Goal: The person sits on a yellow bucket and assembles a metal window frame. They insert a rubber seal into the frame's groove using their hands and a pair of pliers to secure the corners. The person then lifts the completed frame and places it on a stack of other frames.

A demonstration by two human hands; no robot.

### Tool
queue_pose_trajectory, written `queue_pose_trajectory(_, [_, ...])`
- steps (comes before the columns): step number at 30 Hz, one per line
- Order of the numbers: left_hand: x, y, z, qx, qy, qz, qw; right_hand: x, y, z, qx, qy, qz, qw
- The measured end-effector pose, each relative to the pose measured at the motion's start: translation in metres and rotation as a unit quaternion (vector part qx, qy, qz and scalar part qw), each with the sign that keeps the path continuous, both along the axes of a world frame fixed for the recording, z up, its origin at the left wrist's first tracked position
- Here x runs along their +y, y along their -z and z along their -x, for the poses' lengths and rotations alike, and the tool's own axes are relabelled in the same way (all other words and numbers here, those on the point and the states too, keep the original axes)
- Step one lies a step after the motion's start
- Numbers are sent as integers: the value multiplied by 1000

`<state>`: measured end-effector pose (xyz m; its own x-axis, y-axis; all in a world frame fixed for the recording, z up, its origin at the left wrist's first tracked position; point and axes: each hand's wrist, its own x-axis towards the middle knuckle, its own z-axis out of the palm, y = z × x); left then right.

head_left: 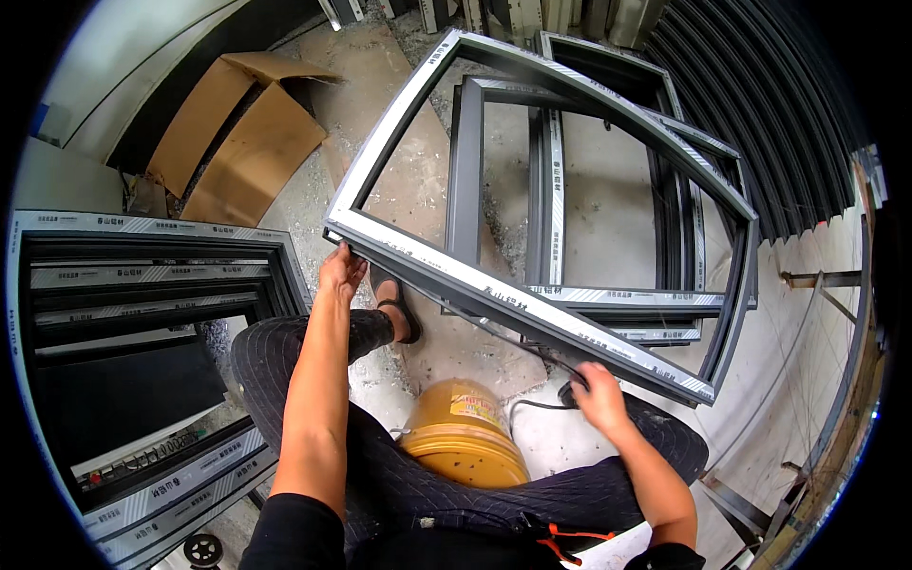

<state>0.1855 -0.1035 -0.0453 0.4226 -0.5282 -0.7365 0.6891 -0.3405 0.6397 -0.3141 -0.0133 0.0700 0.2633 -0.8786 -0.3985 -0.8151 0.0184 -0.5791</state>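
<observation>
A large grey metal window frame [418,249] with printed white protective film tilts across the space in front of me. At its near left corner my left hand [342,270] is closed on the edge, the fingers partly hidden under the profile. A thin black flexible strip [480,326] runs below the frame's near side towards my right hand [600,397]. That hand is closed around the strip, which looks like a rubber seal, close to the near right part of the frame. A loose loop of it hangs over a yellow bucket [461,407] between my legs.
More window frames [465,171] stand behind the held one, and several others [161,275] are at my left. Folded cardboard [256,157] lies at the far left. Dark corrugated sheeting [760,104] lines the far right. An orange-handled tool [560,540] is by my lap.
</observation>
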Motion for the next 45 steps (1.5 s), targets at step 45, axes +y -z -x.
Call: queue_pose_trajectory(45, [30, -29, 161, -20, 175, -26, 984, 43, -27, 234, -129, 471, 158, 858])
